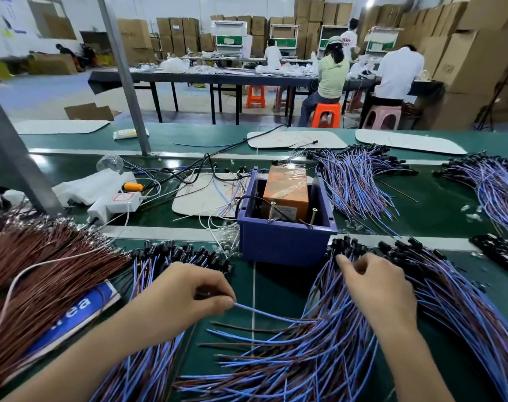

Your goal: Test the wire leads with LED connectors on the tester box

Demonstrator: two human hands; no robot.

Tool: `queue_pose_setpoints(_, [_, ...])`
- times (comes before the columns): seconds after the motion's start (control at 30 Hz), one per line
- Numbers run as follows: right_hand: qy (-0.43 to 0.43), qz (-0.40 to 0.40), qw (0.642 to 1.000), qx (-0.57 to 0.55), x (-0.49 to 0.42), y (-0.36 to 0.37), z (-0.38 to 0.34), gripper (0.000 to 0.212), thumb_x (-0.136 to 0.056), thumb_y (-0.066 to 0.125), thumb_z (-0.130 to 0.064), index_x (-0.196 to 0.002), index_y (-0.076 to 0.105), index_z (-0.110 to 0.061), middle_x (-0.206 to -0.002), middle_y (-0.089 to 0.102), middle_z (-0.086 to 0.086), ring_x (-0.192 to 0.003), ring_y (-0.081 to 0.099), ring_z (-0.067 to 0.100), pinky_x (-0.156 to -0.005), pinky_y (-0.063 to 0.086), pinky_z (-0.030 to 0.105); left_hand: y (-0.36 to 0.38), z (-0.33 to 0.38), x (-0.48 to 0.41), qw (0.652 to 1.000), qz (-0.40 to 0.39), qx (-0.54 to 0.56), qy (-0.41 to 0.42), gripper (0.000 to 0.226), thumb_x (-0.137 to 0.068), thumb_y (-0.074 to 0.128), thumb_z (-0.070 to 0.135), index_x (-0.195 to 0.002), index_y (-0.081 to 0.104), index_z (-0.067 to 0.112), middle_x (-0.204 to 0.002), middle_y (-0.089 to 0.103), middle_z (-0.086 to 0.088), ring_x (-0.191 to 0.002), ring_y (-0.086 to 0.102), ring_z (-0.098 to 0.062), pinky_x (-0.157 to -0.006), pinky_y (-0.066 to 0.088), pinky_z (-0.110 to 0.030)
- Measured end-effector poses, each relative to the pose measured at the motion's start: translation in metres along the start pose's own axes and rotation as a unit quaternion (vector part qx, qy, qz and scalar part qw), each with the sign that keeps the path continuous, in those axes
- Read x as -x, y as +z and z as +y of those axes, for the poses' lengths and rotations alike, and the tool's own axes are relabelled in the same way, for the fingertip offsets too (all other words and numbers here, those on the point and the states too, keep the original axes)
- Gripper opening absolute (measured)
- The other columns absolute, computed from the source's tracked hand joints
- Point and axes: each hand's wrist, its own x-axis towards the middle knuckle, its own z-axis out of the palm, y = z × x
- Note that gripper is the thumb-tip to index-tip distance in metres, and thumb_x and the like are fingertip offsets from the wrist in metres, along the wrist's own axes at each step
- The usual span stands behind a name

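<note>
The tester box (284,242) is a blue plastic bin with an orange battery block (286,192) inside and two upright screws at its front rim. In front of it, my left hand (186,294) pinches the end of a blue wire lead (264,313) between thumb and fingers. My right hand (374,285) reaches into a big pile of blue and brown leads (319,358), its fingers curled around leads just behind their black LED connectors (348,245). A second bundle of leads with black connectors (183,253) lies left of the box.
A mass of bare brown wires (44,271) covers the left, over a blue label. More lead bundles (360,181) lie beyond the box on the green conveyor belt (438,210). A white power adapter (116,203) and cables sit at the middle left. People work at far tables.
</note>
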Motion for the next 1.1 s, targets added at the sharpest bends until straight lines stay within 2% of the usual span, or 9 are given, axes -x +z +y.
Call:
queue_pose_setpoints(0.07, [-0.117, -0.037, 0.976, -0.179, 0.017, -0.001, -0.018, 0.021, -0.089, 0.061, -0.045, -0.091, 0.066, -0.024, -0.088, 0.068, -0.009, -0.081, 0.061, 0.007, -0.071, 0.045, 0.020, 0.002, 0.006, -0.005, 1.000, -0.002, -0.008, 0.010, 0.011, -0.085, 0.070, 0.023, -0.078, 0.071, 0.031, -0.064, 0.065, 0.022, -0.061, 0.058, 0.005, -0.058, 0.038, -0.005])
queue_pose_setpoints(0.13, [-0.203, -0.173, 0.917, -0.297, 0.042, 0.008, -0.040, 0.015, -0.088, 0.067, -0.034, -0.103, 0.066, -0.033, -0.089, 0.070, -0.015, -0.087, 0.064, -0.002, -0.076, 0.046, 0.009, 0.005, 0.011, -0.012, 1.000, -0.004, -0.019, 0.020, 0.008, -0.084, 0.071, 0.023, -0.079, 0.072, 0.029, -0.065, 0.065, 0.022, -0.063, 0.059, 0.005, -0.059, 0.039, -0.006])
queue_pose_setpoints(0.23, [-0.236, -0.267, 0.849, -0.391, 0.064, 0.030, -0.058, 0.025, -0.091, 0.066, -0.020, -0.111, 0.063, -0.035, -0.092, 0.071, -0.008, -0.085, 0.069, 0.007, -0.077, 0.054, 0.020, 0.013, 0.015, -0.023, 0.999, 0.026, -0.026, 0.028, 0.012, -0.079, 0.075, 0.018, -0.075, 0.070, 0.027, -0.062, 0.065, 0.020, -0.063, 0.059, 0.006, -0.060, 0.039, -0.006])
queue_pose_setpoints(0.37, [-0.142, -0.190, 0.861, -0.449, 0.058, 0.040, -0.059, 0.017, -0.089, 0.067, -0.012, -0.101, 0.070, -0.025, -0.080, 0.071, -0.001, -0.065, 0.063, 0.008, -0.068, 0.054, 0.022, 0.021, 0.006, -0.032, 0.992, 0.123, 0.026, 0.004, 0.022, -0.076, 0.078, 0.019, -0.082, 0.061, 0.032, -0.068, 0.068, 0.009, -0.058, 0.059, 0.001, -0.060, 0.045, -0.011])
queue_pose_setpoints(0.47, [-0.083, -0.174, 0.857, -0.479, 0.052, 0.046, -0.056, 0.015, -0.089, 0.065, -0.008, -0.083, 0.073, -0.020, -0.069, 0.069, -0.001, -0.057, 0.057, 0.006, -0.057, 0.046, 0.016, 0.027, -0.005, -0.037, 0.978, 0.173, 0.112, -0.020, 0.033, -0.079, 0.073, 0.012, -0.096, 0.059, 0.036, -0.070, 0.068, 0.006, -0.052, 0.059, -0.010, -0.059, 0.052, -0.025])
queue_pose_setpoints(0.57, [0.034, -0.143, 0.811, -0.567, 0.044, 0.050, -0.058, 0.014, -0.093, 0.060, -0.009, -0.083, 0.069, -0.013, -0.059, 0.064, 0.001, -0.044, 0.045, 0.008, -0.043, 0.037, 0.018, 0.036, -0.020, -0.043, 0.969, 0.197, 0.146, -0.024, 0.050, -0.084, 0.068, 0.009, -0.114, 0.052, 0.046, -0.074, 0.069, 0.003, -0.052, 0.059, -0.010, -0.057, 0.053, -0.022])
queue_pose_setpoints(0.67, [0.126, -0.101, 0.762, -0.627, 0.033, 0.051, -0.059, 0.017, -0.098, 0.050, -0.008, -0.084, 0.057, -0.008, -0.057, 0.066, 0.005, -0.034, 0.032, 0.010, -0.035, 0.026, 0.017, 0.043, -0.043, -0.048, 0.957, 0.255, 0.131, -0.052, 0.053, -0.088, 0.062, 0.005, -0.128, 0.048, 0.037, -0.070, 0.069, -0.001, -0.053, 0.061, -0.011, -0.056, 0.052, -0.021])
queue_pose_setpoints(0.9, [0.134, -0.094, 0.767, -0.620, 0.022, 0.060, -0.072, 0.016, -0.103, 0.035, -0.011, -0.090, 0.043, -0.011, -0.054, 0.065, 0.008, -0.032, 0.029, 0.014, -0.034, 0.025, 0.019, 0.060, -0.072, -0.041, 0.958, 0.282, 0.041, -0.016, 0.068, -0.089, 0.060, 0.006, -0.140, 0.033, 0.041, -0.067, 0.066, 0.011, -0.053, 0.060, -0.007, -0.056, 0.050, -0.018])
queue_pose_setpoints(1.1, [0.058, 0.024, 0.797, -0.601, 0.023, 0.077, -0.080, 0.022, -0.100, 0.044, -0.007, -0.091, 0.036, -0.025, -0.057, 0.065, 0.002, -0.042, 0.044, 0.012, -0.043, 0.035, 0.023, 0.065, -0.074, -0.040, 0.963, 0.271, 0.005, 0.001, 0.073, -0.089, 0.060, 0.009, -0.134, 0.026, 0.055, -0.067, 0.062, 0.011, -0.058, 0.057, -0.006, -0.055, 0.045, -0.018])
